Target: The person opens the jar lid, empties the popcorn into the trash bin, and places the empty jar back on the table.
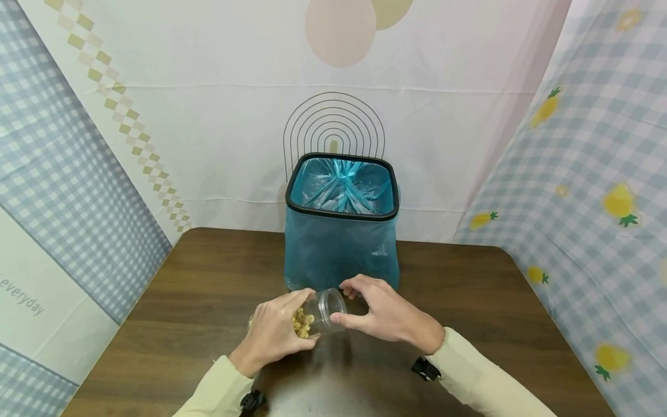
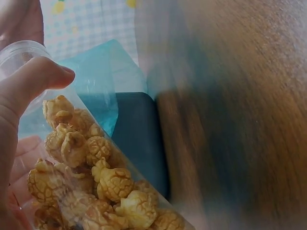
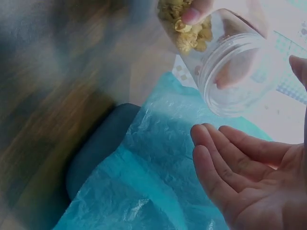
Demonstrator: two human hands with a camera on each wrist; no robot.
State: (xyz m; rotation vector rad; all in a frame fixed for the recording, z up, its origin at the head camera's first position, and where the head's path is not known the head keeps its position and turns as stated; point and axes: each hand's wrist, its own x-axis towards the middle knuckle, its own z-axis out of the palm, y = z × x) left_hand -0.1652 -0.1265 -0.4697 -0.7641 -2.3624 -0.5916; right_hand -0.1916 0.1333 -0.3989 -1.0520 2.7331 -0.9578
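My left hand [image 1: 272, 333] grips a clear plastic jar [image 1: 319, 331], tilted well over with its threaded mouth toward the right. Caramel popcorn [image 2: 112, 179] fills the lower part of the jar and is also visible through its wall in the right wrist view. No lid shows on the jar's mouth [image 3: 240, 76]. My right hand [image 1: 385, 313] is beside that mouth. Its fingers [image 3: 235, 163] are extended and loosely bent, the thumb apart from them, and nothing is held between them. In the head view, I cannot tell whether the thumb touches the rim.
Behind the hands stands a bin with a black rim [image 1: 341, 215], lined with a blue plastic bag [image 1: 341, 249] gathered inside its opening. It stands at the back of a brown wooden table [image 1: 219, 272], against a white patterned cloth [image 1: 219, 127]. Checked cloths [image 1: 568, 243] hang at both sides.
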